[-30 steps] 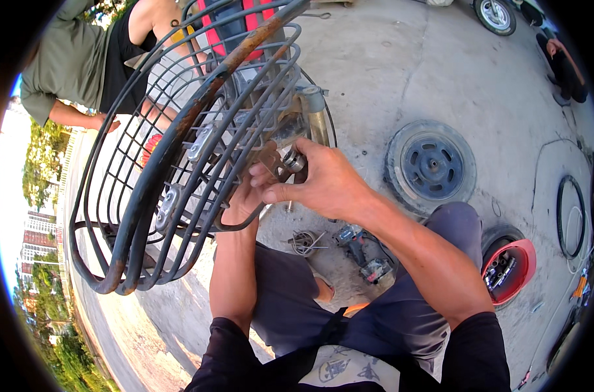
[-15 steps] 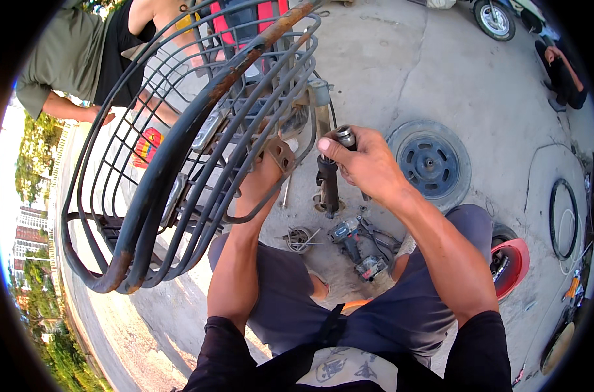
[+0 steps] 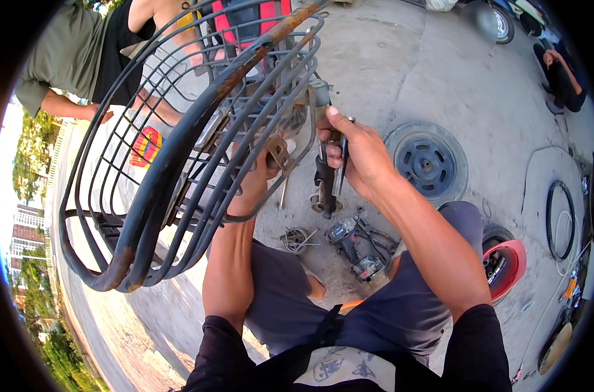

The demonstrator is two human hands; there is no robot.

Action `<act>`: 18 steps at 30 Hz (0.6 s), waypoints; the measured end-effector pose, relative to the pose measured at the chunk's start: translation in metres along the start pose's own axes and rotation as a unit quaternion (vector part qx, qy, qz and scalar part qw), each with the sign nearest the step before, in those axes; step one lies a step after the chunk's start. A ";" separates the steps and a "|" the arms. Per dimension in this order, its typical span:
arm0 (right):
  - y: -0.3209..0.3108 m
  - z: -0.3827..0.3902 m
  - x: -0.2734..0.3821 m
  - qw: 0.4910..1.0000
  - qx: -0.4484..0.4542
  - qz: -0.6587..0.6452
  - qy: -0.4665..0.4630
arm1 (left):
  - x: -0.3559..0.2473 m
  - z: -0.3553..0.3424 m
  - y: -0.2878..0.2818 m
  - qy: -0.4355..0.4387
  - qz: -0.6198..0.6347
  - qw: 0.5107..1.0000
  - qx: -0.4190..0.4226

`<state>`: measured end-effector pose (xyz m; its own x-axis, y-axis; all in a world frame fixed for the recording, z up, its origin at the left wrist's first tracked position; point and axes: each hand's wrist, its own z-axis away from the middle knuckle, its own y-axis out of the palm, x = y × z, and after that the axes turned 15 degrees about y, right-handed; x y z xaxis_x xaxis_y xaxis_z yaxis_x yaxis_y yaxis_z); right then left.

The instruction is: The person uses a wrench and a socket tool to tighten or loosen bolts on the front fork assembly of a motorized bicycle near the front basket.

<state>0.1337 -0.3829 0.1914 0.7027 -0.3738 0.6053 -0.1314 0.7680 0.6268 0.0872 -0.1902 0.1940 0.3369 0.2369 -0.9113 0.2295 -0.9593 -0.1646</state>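
My right hand (image 3: 359,147) is closed round a shiny metal socket wrench (image 3: 340,171), its shaft pointing down. It is right beside the front fork (image 3: 325,176) of an upright vehicle, whose lower end has no wheel on it. A large rusty black wire basket (image 3: 160,163) fills the upper left, tilted toward me. My left hand (image 3: 250,179) is behind the basket's bars, near a drilled metal bracket (image 3: 280,155). Its fingers are curled, and the bars hide most of what they grip.
A wheel with tyre (image 3: 429,163) lies flat to the right. Between my feet are a cordless power tool (image 3: 355,245) and a small round container (image 3: 298,240). A red bowl (image 3: 509,264) of metal parts is by my right knee. Another person (image 3: 81,59) is at the upper left.
My right hand has turned and moved slightly left, closer to the fork; the socket wrench now points downward. My left hand has shifted a little left and down behind the basket bars.
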 end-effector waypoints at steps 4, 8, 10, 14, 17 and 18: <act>0.007 -0.012 -0.002 0.999 0.016 -0.044 0.022 | 0.003 -0.001 -0.002 -0.187 0.403 0.895 0.035; 0.010 -0.020 -0.002 0.989 0.065 -0.123 0.043 | 0.006 -0.005 -0.004 -0.184 0.466 0.863 0.072; 0.012 -0.023 -0.003 0.988 0.072 -0.124 0.058 | 0.006 -0.004 -0.005 -0.186 0.488 0.848 0.089; 0.013 -0.029 -0.005 0.994 0.042 -0.083 0.057 | 0.005 0.002 -0.005 -0.150 0.272 0.951 -0.009; 0.015 -0.032 -0.007 0.998 0.007 -0.050 0.040 | 0.008 0.004 -0.009 -0.058 0.152 0.984 -0.079; 0.016 -0.033 -0.008 0.998 0.018 -0.045 0.049 | 0.010 0.006 -0.012 -0.032 0.143 0.986 -0.082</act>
<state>0.1495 -0.3503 0.1802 0.7771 -0.3874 0.4960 -0.0885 0.7130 0.6956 0.0822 -0.1775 0.1848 0.3511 -0.0543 -0.9347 0.2807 -0.9463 0.1604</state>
